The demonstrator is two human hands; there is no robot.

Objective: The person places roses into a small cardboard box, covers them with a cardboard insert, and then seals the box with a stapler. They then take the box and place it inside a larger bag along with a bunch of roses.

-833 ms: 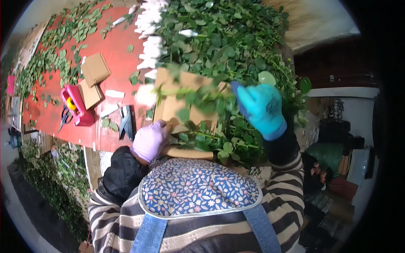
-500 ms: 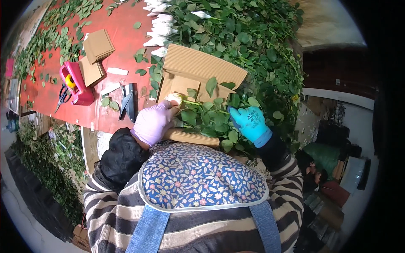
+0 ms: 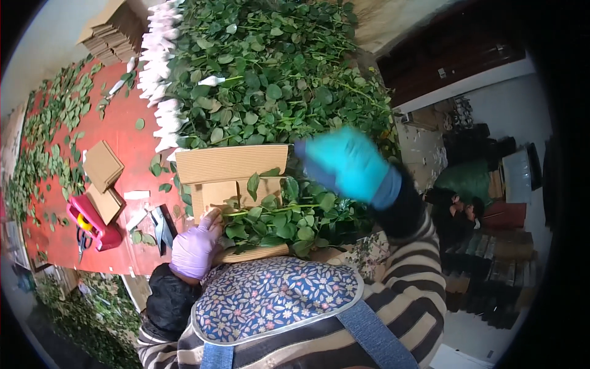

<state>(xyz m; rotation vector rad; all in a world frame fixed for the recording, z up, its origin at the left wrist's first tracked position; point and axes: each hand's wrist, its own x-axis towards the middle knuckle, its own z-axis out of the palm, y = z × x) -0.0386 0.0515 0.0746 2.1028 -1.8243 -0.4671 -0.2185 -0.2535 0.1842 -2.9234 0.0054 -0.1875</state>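
My left hand (image 3: 195,249), in a lavender glove, is closed at the left end of a few leafy green rose stems (image 3: 289,224). The flower end is mostly hidden by its fingers. Those stems lie in an opened corrugated cardboard wrap (image 3: 230,166), whose back flap stands up and whose front edge (image 3: 255,253) curls next to my apron. Smaller cardboard pieces (image 3: 220,192) rest inside. My right hand (image 3: 350,165), in a teal glove, is raised above the leaves to the right of the flap. Motion smears its fingers, so their grip cannot be made out.
Behind the wrap lies a large heap of leafy stems (image 3: 270,98), with white-sleeved flower heads (image 3: 161,61) along its left. On the red table (image 3: 138,178) are a pink tape dispenser (image 3: 95,226), scissors (image 3: 83,245), a dark stapler-like tool (image 3: 162,229) and cardboard squares (image 3: 103,166).
My right hand has lifted off the stems and swung up, now blurred. My left hand stays at the flower end. The whole view has shifted, showing more of the far heap and a cardboard stack.
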